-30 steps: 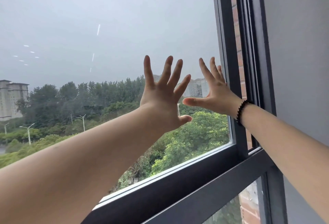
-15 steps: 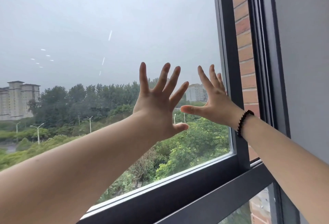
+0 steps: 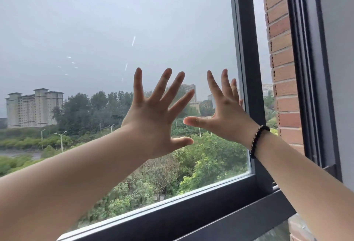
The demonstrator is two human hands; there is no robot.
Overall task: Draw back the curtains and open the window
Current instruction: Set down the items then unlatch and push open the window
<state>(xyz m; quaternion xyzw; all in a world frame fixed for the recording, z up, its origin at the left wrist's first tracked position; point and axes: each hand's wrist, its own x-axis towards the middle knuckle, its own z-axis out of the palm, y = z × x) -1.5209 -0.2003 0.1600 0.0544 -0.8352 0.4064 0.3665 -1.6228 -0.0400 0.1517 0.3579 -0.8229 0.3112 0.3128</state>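
The window sash [image 3: 246, 52] has a dark grey frame and a large glass pane [image 3: 115, 29]. It stands swung outward, leaving a gap on its right side through which a brick wall shows. My left hand [image 3: 153, 120] lies flat against the glass with fingers spread. My right hand [image 3: 228, 116], with a dark bead bracelet on the wrist, is also spread on the glass next to the sash's right edge. Neither hand holds anything. No curtain is in view.
The fixed outer window frame [image 3: 310, 68] runs down the right, with a grey wall [image 3: 339, 49] beside it. A red brick wall [image 3: 281, 68] shows through the gap. A dark lower sill bar [image 3: 239, 219] crosses the bottom. Trees and buildings lie far outside.
The gap between the sash's right edge and the fixed frame has widened, showing more brick wall. Both spread hands have stayed on the glass and moved outward with it.
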